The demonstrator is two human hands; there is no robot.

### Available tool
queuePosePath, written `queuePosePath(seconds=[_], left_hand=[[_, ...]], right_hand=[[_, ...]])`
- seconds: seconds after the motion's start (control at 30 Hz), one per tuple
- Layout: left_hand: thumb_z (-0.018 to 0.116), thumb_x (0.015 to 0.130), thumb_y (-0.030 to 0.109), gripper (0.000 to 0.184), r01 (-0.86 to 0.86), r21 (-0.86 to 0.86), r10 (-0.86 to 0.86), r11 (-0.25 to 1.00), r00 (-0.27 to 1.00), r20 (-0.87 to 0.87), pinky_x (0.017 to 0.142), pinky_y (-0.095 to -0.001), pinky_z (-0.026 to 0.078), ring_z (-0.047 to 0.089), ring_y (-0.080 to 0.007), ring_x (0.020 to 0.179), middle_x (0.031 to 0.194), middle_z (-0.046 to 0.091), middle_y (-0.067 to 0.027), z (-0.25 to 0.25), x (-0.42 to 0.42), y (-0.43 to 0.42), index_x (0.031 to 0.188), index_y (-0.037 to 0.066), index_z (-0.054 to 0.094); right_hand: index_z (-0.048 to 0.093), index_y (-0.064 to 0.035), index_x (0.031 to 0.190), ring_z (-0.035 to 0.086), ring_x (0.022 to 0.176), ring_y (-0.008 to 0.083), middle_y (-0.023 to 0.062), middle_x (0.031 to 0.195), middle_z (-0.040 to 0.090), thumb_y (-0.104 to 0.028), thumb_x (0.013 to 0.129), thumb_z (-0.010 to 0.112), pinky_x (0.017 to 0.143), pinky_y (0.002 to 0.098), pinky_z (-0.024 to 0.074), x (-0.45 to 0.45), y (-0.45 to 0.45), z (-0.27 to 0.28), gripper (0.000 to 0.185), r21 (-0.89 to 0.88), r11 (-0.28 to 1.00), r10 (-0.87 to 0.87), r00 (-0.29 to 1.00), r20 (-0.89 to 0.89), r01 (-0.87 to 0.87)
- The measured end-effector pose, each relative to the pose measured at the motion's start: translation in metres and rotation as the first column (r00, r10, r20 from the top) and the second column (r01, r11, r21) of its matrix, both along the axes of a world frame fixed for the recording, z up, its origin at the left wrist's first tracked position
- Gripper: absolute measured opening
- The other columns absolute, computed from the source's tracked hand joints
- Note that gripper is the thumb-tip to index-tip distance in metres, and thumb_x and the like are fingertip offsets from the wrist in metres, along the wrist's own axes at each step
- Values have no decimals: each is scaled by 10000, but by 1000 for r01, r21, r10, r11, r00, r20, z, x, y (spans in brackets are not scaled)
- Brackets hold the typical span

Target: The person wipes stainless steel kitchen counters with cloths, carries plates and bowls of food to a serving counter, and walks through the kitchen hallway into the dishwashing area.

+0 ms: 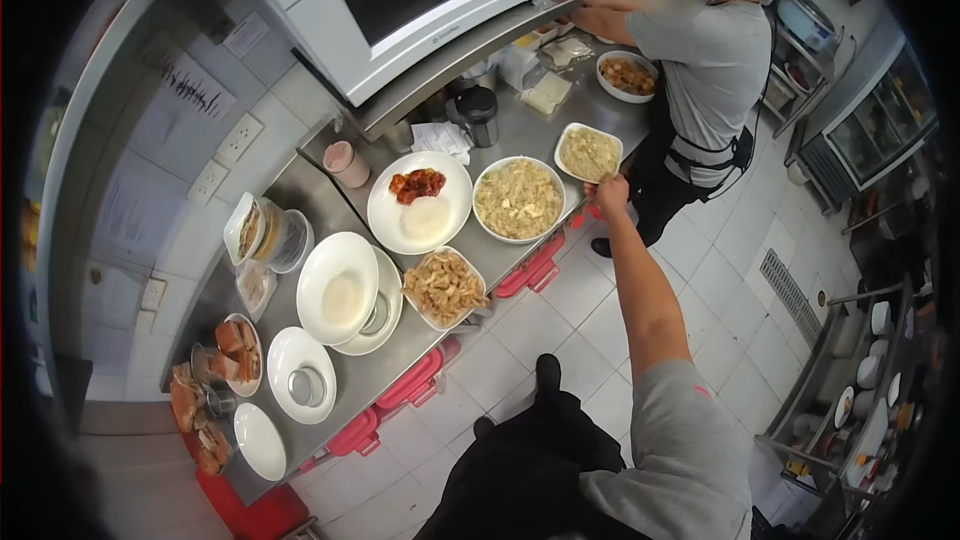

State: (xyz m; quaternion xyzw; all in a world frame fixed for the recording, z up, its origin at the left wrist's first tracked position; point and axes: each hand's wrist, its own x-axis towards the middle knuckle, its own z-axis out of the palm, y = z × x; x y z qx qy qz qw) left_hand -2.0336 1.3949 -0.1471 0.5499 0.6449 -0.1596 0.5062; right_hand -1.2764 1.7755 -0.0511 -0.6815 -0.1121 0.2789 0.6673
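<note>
My right hand reaches out over the counter's front edge, its fingers closed on the near rim of a white square bowl of pale, chopped food. Beside that bowl stands a larger round white bowl heaped with similar pale food. A wide-rimmed white plate with a red, saucy food lies further left. Nearer me, a square bowl holds browned strips of food. My left hand is out of view.
A co-worker stands at the counter's far end, near a bowl of brown food. A microwave sits on a raised shelf. White plates line the steel counter; pink-red bins stand below its edge.
</note>
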Motion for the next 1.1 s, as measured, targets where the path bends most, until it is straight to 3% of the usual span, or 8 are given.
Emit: queuePosePath(seconds=[0.23, 0.5, 0.6, 0.67, 0.73, 0.8, 1.0, 1.1], left_hand=[[498, 769, 207, 280, 204, 78, -204, 976, 979, -10, 802, -322, 439, 562, -278, 908, 987, 587, -153, 103, 137, 112, 985, 59, 599], [494, 783, 193, 233, 321, 190, -361, 928, 903, 234, 787, -368, 433, 558, -290, 904, 910, 598, -189, -148, 66, 132, 908, 40, 619], [499, 786, 203, 226, 550, 68, -553, 833, 818, 160, 782, -377, 431, 557, -296, 904, 903, 598, -194, -138, 101, 193, 883, 42, 624], [499, 788, 205, 223, 692, 10, -685, 722, 713, 147, 780, -378, 432, 559, -297, 898, 899, 599, -193, -128, 162, 233, 875, 45, 626], [500, 789, 207, 219, 799, 14, -792, 601, 593, 148, 777, -379, 433, 561, -297, 893, 894, 600, -192, -107, 236, 268, 868, 48, 628], [500, 790, 210, 216, 879, 40, -871, 475, 464, 161, 775, -381, 434, 562, -298, 888, 890, 601, -192, -101, 303, 286, 860, 51, 630], [501, 793, 217, 210, 994, 83, -985, 72, 58, 163, 768, -384, 437, 568, -300, 872, 878, 603, -189, -70, 501, 269, 836, 61, 635], [501, 795, 220, 208, 982, 88, -978, -170, -179, 109, 764, -386, 438, 571, -301, 864, 871, 605, -188, -89, 564, 240, 824, 66, 637]], right_hand=[[480, -10, 956, 567, 541, 187, 94, 706, 590, -239, 885, 385, 506, 270, 481, 2, 30, 35, 257, 137, 989, 103, 926, -364, -56], [589, -34, 889, 599, 581, 231, 124, 768, 619, -341, 868, 371, 634, 358, 480, -61, -258, -139, 377, -390, 886, 358, 905, 231, -251], [616, -117, 921, 550, 911, 242, 52, 1002, 592, -276, 707, 564, 793, 405, 419, -161, -505, -229, 272, -894, -128, 905, 318, -283, -430], [640, -89, 898, 551, 926, 271, 129, 957, 594, -251, 670, 601, 793, 382, 409, -270, -627, -52, 282, -802, 426, 482, 855, -192, -420], [630, -83, 941, 571, 920, 240, 130, 1007, 594, -259, 737, 573, 780, 376, 426, -360, -772, -139, 275, -785, -96, 204, 760, -617, -612], [601, -94, 1026, 570, 929, 225, 134, 1015, 597, -243, 754, 569, 751, 377, 444, -385, -730, 20, 311, -708, 192, -61, 712, -700, -680], [613, -71, 956, 607, 696, 193, 93, 808, 626, -304, 758, 582, 545, 344, 492, -479, -752, -101, 307, -867, 479, -602, 669, -437, -136], [585, -26, 965, 606, 727, 213, 128, 817, 618, -273, 782, 566, 586, 334, 523, -453, -683, -123, 308, -635, 558, -809, 180, -560, 534]])
